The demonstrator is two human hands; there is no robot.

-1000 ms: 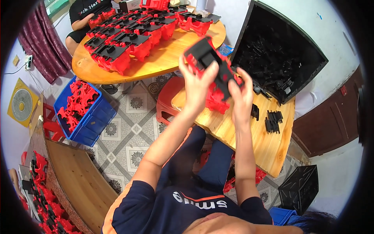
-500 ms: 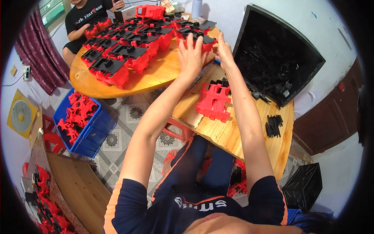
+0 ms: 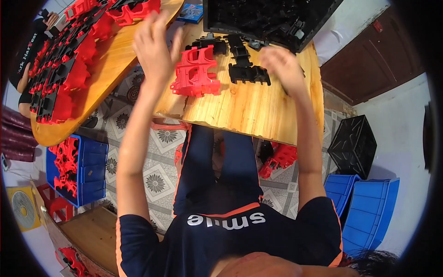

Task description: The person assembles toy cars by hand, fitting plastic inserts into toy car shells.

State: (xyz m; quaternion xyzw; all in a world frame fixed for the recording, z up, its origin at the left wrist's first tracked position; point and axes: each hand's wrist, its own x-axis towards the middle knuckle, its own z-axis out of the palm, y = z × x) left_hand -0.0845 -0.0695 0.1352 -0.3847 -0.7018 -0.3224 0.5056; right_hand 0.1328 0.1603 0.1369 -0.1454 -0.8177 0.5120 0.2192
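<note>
My left hand [image 3: 154, 53] is raised between the round wooden table and the work table, fingers and thumb apart, holding nothing I can see. Just right of it a red plastic frame with cut-out openings [image 3: 196, 74] lies on the work table. Over the right side of that table hovers my right hand [image 3: 284, 69], blurred, its fingers loosely bent and apart, with nothing visible in them. Dark pieces beneath it are mostly hidden. Between the hands lie black plastic strips [image 3: 249, 74], one upright and one crosswise, and more black parts [image 3: 207, 44] behind the red frame.
A large black bin [image 3: 272, 18] of black parts stands at the back. Joined red-and-black assemblies [image 3: 69, 60] cover the round table [image 3: 104, 69], where another person [image 3: 27, 60] sits. A blue crate [image 3: 92, 171] holds red parts; blue crates [image 3: 369, 207] and a black crate [image 3: 353, 145] stand right.
My hands have left the red-and-black assembly on the round table and moved apart, the right one over the work table. The view has swung rightward, so the round table now sits farther left.
</note>
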